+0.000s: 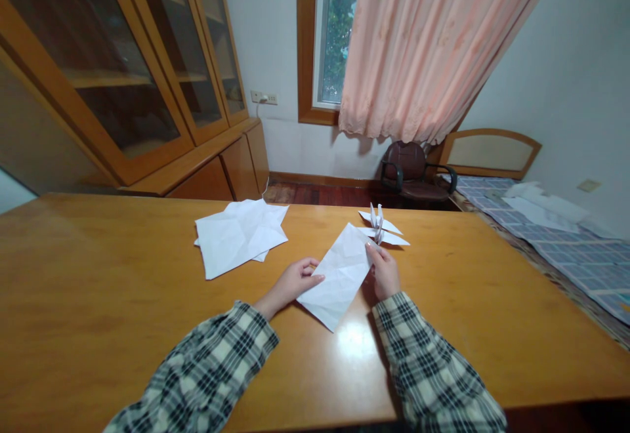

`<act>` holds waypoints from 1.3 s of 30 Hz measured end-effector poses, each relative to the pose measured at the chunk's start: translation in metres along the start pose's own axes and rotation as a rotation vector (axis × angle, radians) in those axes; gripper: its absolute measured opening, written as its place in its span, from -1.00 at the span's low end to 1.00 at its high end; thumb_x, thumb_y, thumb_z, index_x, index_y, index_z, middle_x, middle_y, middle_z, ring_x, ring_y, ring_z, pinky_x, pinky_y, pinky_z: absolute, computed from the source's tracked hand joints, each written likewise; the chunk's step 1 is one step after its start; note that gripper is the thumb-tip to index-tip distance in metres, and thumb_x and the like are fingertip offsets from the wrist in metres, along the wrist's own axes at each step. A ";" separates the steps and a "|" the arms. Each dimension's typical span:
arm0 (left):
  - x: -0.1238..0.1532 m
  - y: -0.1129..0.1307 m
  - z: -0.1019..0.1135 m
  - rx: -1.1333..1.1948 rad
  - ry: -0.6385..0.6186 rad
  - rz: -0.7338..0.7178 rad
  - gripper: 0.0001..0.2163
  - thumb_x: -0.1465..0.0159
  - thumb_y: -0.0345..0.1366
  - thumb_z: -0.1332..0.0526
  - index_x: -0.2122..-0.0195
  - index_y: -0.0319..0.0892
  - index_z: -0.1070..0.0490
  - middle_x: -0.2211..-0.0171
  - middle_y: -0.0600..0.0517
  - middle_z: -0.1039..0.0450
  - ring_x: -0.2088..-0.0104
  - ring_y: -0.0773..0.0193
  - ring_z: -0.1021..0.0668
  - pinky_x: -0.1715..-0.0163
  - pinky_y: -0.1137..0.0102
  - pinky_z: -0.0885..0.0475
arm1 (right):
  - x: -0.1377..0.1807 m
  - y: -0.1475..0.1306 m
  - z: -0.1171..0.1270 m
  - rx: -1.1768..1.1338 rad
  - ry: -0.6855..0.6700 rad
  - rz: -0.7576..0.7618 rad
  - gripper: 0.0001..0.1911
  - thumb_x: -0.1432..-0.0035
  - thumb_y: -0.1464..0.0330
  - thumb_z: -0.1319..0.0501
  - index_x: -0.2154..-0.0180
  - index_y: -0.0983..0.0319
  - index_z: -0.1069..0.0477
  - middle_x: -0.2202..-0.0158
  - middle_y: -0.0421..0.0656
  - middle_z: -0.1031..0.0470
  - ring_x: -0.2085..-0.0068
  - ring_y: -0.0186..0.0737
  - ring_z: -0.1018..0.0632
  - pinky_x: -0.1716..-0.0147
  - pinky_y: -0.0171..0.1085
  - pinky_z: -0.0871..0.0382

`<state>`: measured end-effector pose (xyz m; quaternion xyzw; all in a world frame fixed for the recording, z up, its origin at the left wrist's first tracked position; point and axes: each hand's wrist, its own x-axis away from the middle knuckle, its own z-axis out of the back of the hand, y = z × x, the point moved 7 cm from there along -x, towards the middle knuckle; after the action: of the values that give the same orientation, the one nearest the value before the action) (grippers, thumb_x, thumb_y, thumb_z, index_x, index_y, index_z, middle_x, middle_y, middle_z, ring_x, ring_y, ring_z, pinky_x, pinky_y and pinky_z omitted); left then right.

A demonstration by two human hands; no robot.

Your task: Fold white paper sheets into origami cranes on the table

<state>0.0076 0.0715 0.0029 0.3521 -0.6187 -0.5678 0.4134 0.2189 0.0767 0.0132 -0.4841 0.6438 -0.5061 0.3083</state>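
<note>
A creased white sheet of paper (pixel 339 275) lies slanted on the wooden table (pixel 98 275) right in front of me. My left hand (pixel 294 280) pinches its left edge with fingers curled. My right hand (pixel 384 271) grips the sheet's right edge, thumb on top. Just beyond the right hand stands a folded white paper crane (pixel 380 226). A loose pile of crumpled white sheets (pixel 239 235) rests to the left of the sheet, apart from both hands.
A wooden cabinet with glass doors (pixel 123 72) stands at the back left. A dark office chair (pixel 411 170) sits beyond the table under a pink curtain (pixel 423 46). A bed with a chequered cover (pixel 566 236) runs along the right.
</note>
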 end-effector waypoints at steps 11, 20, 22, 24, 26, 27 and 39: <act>0.000 0.005 0.023 -0.073 0.267 -0.121 -0.73 -0.05 -0.08 -0.26 0.43 -0.20 -0.37 0.58 0.12 -0.41 0.54 0.33 -0.44 0.52 0.50 -0.24 | -0.010 -0.013 0.019 -0.044 0.106 0.097 -0.67 0.15 0.14 -0.34 0.44 0.27 -0.42 0.68 -0.33 -0.29 0.69 -0.48 -0.16 0.75 -0.40 0.01; 0.003 0.004 0.053 0.211 0.537 -0.167 -0.69 -0.08 -0.04 -0.23 0.35 -0.19 -0.32 0.50 0.11 -0.39 0.52 0.40 -0.43 0.56 0.54 -0.27 | -0.008 -0.010 0.013 -0.061 0.052 0.057 -0.64 0.18 0.17 -0.37 0.37 0.28 -0.44 0.63 -0.31 -0.33 0.65 -0.45 -0.30 0.70 -0.41 -0.19; 0.004 0.006 0.050 0.334 0.513 -0.168 -0.67 -0.10 -0.01 -0.21 0.27 -0.16 -0.30 0.47 0.12 -0.38 0.51 0.40 -0.45 0.54 0.54 -0.31 | -0.009 -0.009 0.012 -0.100 0.038 0.049 -0.65 0.18 0.18 -0.37 0.37 0.26 -0.44 0.61 -0.31 -0.35 0.65 -0.46 -0.30 0.67 -0.40 -0.22; 0.004 0.008 0.044 0.431 0.464 -0.159 -0.62 -0.13 0.01 -0.17 0.16 -0.13 -0.25 0.46 0.11 -0.38 0.50 0.40 -0.47 0.54 0.53 -0.34 | -0.009 -0.009 0.012 -0.140 0.028 0.043 -0.67 0.18 0.20 -0.38 0.38 0.26 -0.43 0.60 -0.30 -0.36 0.65 -0.46 -0.29 0.65 -0.39 -0.24; 0.003 0.008 0.037 0.459 0.396 -0.123 -0.60 -0.16 0.02 -0.13 0.08 -0.12 -0.21 0.42 0.07 -0.41 0.50 0.38 -0.48 0.57 0.54 -0.34 | -0.009 -0.009 0.011 -0.158 0.021 0.041 -0.68 0.19 0.21 -0.38 0.39 0.26 -0.43 0.58 -0.29 -0.38 0.64 -0.46 -0.29 0.65 -0.39 -0.24; 0.003 0.007 0.032 0.454 0.354 -0.099 -0.59 -0.17 0.01 -0.13 0.05 -0.11 -0.20 0.39 0.05 -0.43 0.48 0.37 -0.49 0.57 0.54 -0.34 | -0.008 -0.010 0.010 -0.157 0.017 0.042 -0.68 0.18 0.21 -0.38 0.39 0.26 -0.43 0.57 -0.28 -0.38 0.64 -0.46 -0.29 0.65 -0.39 -0.24; -0.005 0.002 0.031 0.247 0.307 -0.151 -0.63 -0.10 -0.10 -0.25 0.17 -0.26 -0.33 0.42 0.00 -0.51 0.51 0.26 -0.54 0.56 0.41 -0.46 | -0.003 -0.004 -0.003 -0.140 -0.071 0.012 -0.67 0.16 0.19 -0.37 0.42 0.27 -0.38 0.58 -0.32 -0.39 0.60 -0.43 -0.41 0.60 -0.42 -0.34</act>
<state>-0.0188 0.0886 0.0037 0.5278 -0.5851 -0.4568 0.4130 0.2183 0.0807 0.0182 -0.5184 0.6692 -0.4405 0.2991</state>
